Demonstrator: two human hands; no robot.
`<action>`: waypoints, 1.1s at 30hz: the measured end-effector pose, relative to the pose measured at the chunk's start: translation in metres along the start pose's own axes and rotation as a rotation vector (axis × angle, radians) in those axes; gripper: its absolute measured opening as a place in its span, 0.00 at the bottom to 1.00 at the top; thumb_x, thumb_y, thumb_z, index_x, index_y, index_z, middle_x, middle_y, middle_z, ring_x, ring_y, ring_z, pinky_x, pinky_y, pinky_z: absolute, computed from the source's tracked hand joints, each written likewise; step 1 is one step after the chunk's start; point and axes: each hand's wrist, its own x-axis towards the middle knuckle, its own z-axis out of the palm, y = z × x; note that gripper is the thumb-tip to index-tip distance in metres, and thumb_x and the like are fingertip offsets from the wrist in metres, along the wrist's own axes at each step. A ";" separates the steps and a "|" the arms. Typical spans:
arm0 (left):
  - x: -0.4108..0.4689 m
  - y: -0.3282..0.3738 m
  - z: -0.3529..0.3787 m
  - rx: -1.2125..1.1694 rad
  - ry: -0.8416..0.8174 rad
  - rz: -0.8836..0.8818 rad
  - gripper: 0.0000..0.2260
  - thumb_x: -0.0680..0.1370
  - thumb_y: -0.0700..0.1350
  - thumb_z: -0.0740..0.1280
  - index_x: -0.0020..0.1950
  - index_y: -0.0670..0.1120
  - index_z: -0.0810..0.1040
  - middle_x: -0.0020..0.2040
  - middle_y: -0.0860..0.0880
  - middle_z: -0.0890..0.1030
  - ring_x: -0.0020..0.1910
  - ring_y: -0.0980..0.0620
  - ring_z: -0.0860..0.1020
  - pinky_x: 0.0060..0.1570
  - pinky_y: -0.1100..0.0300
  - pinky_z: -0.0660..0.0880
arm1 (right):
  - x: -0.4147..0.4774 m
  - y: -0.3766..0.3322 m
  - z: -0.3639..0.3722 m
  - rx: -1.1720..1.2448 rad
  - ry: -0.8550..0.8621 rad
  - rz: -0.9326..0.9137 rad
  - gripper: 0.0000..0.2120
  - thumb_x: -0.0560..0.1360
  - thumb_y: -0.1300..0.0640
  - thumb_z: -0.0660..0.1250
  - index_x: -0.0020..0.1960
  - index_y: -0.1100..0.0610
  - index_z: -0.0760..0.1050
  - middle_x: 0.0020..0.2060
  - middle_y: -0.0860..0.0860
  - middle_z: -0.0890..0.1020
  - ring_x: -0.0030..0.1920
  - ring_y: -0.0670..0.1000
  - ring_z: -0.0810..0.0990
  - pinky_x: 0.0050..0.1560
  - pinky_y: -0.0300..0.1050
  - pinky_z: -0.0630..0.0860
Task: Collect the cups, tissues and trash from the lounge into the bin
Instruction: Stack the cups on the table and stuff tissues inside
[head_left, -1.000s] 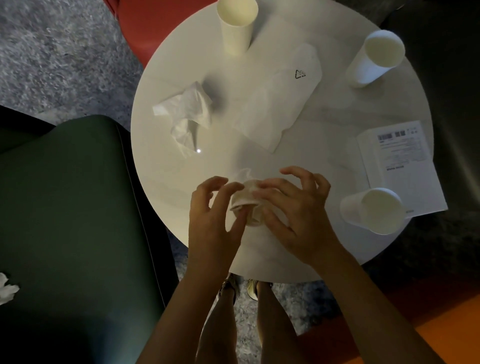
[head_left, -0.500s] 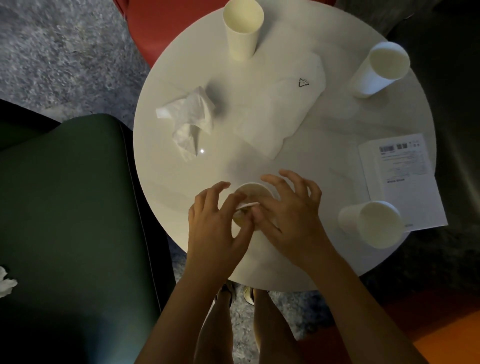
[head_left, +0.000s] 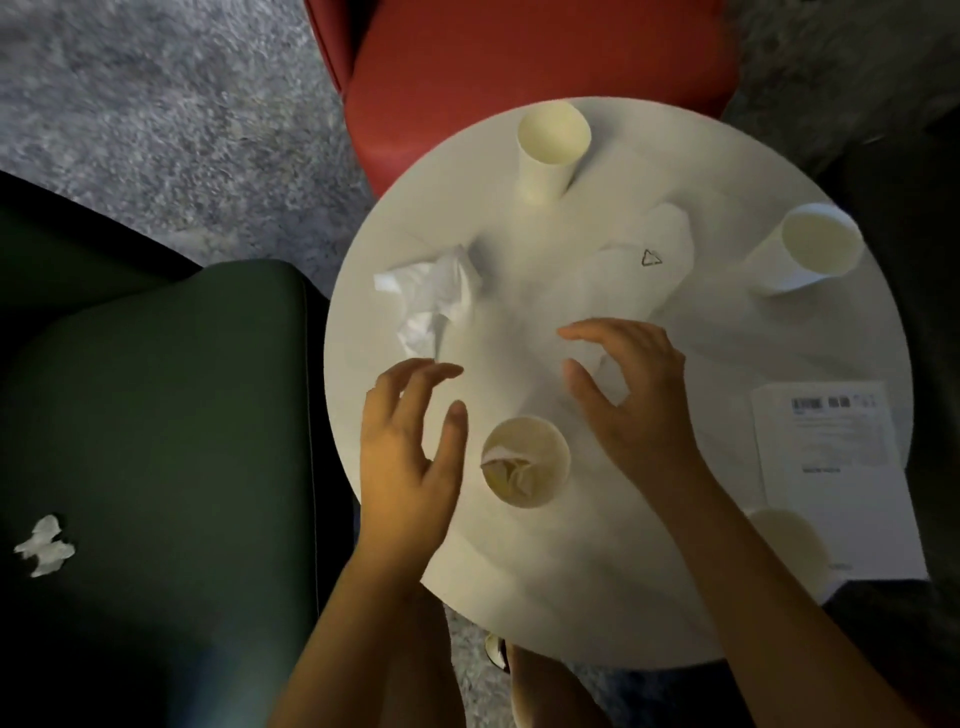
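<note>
Round white table (head_left: 597, 597), head view: a paper cup (head_left: 540, 447) with a tissue wad (head_left: 506, 470) stuffed inside stands upright near the table's front edge, between the two hands. The left hand (head_left: 410, 457) is just beside the cup and the right hand (head_left: 634, 395) is over the near end of a clear wrapper (head_left: 623, 280); both have loosely spread fingers and hold nothing. A crumpled tissue (head_left: 431, 301) lies on the left of the table, three further cups (head_left: 553, 145) (head_left: 810, 249) (head_left: 795, 545) stand around its edge, a printed sheet (head_left: 831, 467) lies on the right, and another tissue scrap (head_left: 44, 545) lies on the green seat (head_left: 156, 415).
</note>
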 end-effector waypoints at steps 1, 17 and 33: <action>0.008 -0.004 -0.003 0.017 0.017 -0.016 0.14 0.77 0.48 0.60 0.60 0.48 0.76 0.59 0.52 0.71 0.59 0.52 0.71 0.57 0.63 0.69 | 0.008 0.000 0.003 -0.018 -0.012 0.019 0.14 0.72 0.52 0.64 0.53 0.57 0.78 0.52 0.50 0.80 0.54 0.49 0.74 0.55 0.52 0.67; 0.122 -0.058 0.030 0.428 -0.328 0.000 0.25 0.73 0.52 0.70 0.69 0.54 0.69 0.69 0.45 0.65 0.60 0.44 0.67 0.57 0.51 0.69 | 0.062 0.060 0.041 -0.456 -0.015 0.627 0.46 0.64 0.48 0.76 0.74 0.47 0.53 0.74 0.54 0.55 0.71 0.59 0.56 0.64 0.59 0.58; 0.127 0.003 0.051 -0.090 -0.414 0.050 0.06 0.75 0.39 0.69 0.48 0.49 0.78 0.43 0.51 0.78 0.39 0.60 0.75 0.42 0.73 0.70 | 0.053 0.009 0.034 0.097 0.178 0.314 0.08 0.67 0.66 0.72 0.46 0.60 0.79 0.42 0.47 0.80 0.45 0.42 0.76 0.46 0.26 0.70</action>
